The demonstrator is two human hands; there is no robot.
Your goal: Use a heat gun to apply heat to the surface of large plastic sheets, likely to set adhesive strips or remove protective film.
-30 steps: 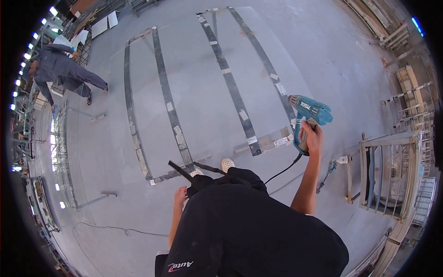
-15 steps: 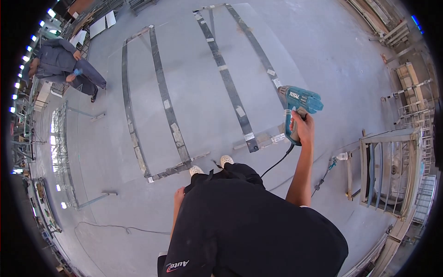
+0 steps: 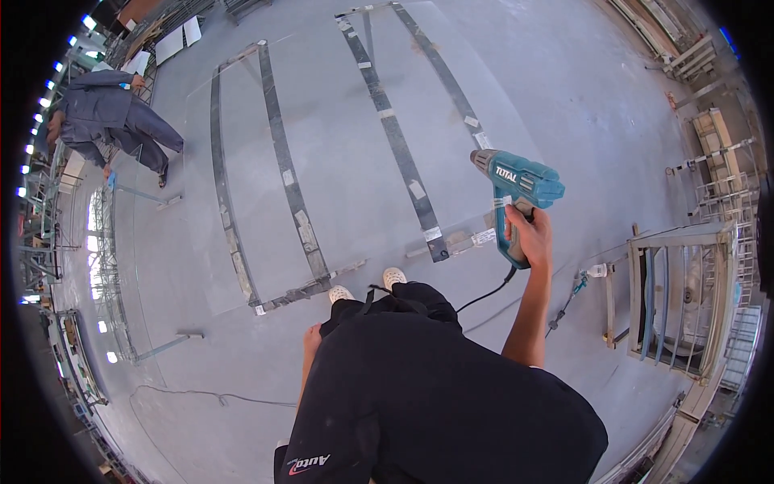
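Note:
My right hand (image 3: 532,236) is wrapped round the handle of a teal and black heat gun (image 3: 522,176), held out to the right at arm's length. Its nozzle points left and slightly away from me, and a black cord (image 3: 488,289) hangs from the handle's base. Below it, several dark strips (image 3: 286,173) with pale patches lie on the floor, seemingly under a large clear sheet (image 3: 334,161). My left hand (image 3: 313,339) hangs low beside my dark trousers, its fingers mostly hidden.
A person in dark work clothes (image 3: 101,109) bends at the left with a clear pane. A slatted metal frame (image 3: 677,298) stands at the right, near a plastic bottle (image 3: 597,272). A thin cable (image 3: 218,395) lies on the floor behind my left side.
The heat gun has shifted slightly left, its nozzle a little higher in view. The person at the left has spread both arms, one hand raised and the other lowered.

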